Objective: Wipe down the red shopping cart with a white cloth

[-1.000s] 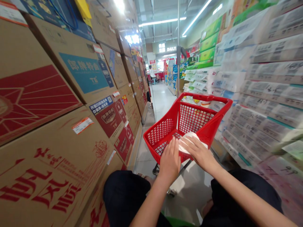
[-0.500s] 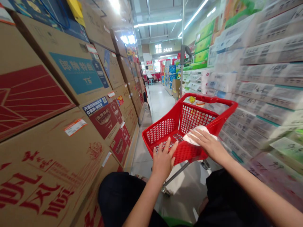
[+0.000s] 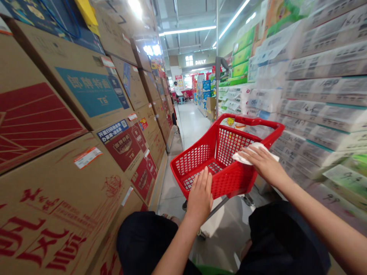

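Note:
A small red shopping cart (image 3: 229, 179) with a lattice basket stands at an angle in front of my knees. My left hand (image 3: 200, 193) lies over its near rim, fingers together and reaching past the edge into the basket; the thumb is mostly hidden. Pressed between my right hand (image 3: 263, 162) and the same rim, further right, is a white cloth (image 3: 243, 157). My right fingers lie over the cloth, which sticks out on both sides of the hand. Inside, the basket's lattice floor (image 3: 215, 167) shows.
Stacked cardboard cartons (image 3: 94, 168) wall the left side. Wrapped paper packs (image 3: 323, 91) with handwritten prices pile up on the right. A grey-handled metal pole (image 3: 217, 88) rises behind the cart. Down the tiled aisle (image 3: 190, 118), a person (image 3: 177, 90) is near a blue stool.
My right hand has slid the cloth to the right along the rim. My left hand's spread fingers have come together over the edge. The view has shifted slightly.

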The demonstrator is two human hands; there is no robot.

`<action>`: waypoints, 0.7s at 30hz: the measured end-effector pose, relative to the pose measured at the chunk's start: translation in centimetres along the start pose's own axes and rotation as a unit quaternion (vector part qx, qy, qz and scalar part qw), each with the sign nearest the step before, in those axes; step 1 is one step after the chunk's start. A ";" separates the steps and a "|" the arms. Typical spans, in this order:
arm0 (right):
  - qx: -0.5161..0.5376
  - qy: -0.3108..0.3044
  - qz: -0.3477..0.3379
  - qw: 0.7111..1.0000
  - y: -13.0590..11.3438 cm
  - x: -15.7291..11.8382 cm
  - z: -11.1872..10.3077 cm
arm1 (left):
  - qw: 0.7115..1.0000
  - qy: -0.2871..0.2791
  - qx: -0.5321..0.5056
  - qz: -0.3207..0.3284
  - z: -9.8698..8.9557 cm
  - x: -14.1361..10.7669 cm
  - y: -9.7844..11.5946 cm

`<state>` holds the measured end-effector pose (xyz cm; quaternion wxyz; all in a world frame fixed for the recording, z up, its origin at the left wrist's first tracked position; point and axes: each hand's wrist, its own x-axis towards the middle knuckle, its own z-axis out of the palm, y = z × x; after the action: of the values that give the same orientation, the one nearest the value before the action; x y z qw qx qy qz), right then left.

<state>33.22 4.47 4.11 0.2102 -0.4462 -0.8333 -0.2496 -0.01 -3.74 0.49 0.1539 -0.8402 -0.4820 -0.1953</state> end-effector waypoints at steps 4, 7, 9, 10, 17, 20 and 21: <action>-0.026 0.022 0.062 0.997 2.3 0.3 -0.2 | 1.000 -0.008 -0.008 -0.005 -0.4 -0.1 -0.1; -0.004 0.029 0.041 0.999 -1.3 0.6 0.6 | 1.000 -0.010 -0.011 -0.006 -0.6 0.0 0.1; 0.028 0.014 0.002 0.999 -4.5 0.7 1.0 | 1.000 -0.013 -0.010 -0.007 -0.7 0.0 0.1; 0.042 0.003 -0.013 0.999 -5.6 0.7 1.0 | 1.000 -0.015 -0.009 -0.008 -0.7 0.0 0.0; 0.003 0.020 0.014 1.000 0.9 0.6 0.5 | 0.999 -0.020 -0.029 -0.008 -0.9 -0.2 -0.1; -0.016 0.034 0.052 0.998 0.5 0.6 1.0 | 0.999 -0.015 -0.042 -0.003 -0.9 0.0 0.3; -0.011 0.033 0.054 0.998 -1.1 0.6 1.2 | 0.999 -0.012 -0.044 -0.003 -0.9 0.0 0.4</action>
<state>31.81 5.10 3.27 0.2457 -0.4844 -0.7978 -0.2619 0.22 -4.37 1.29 0.1100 -0.8471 -0.4772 -0.2063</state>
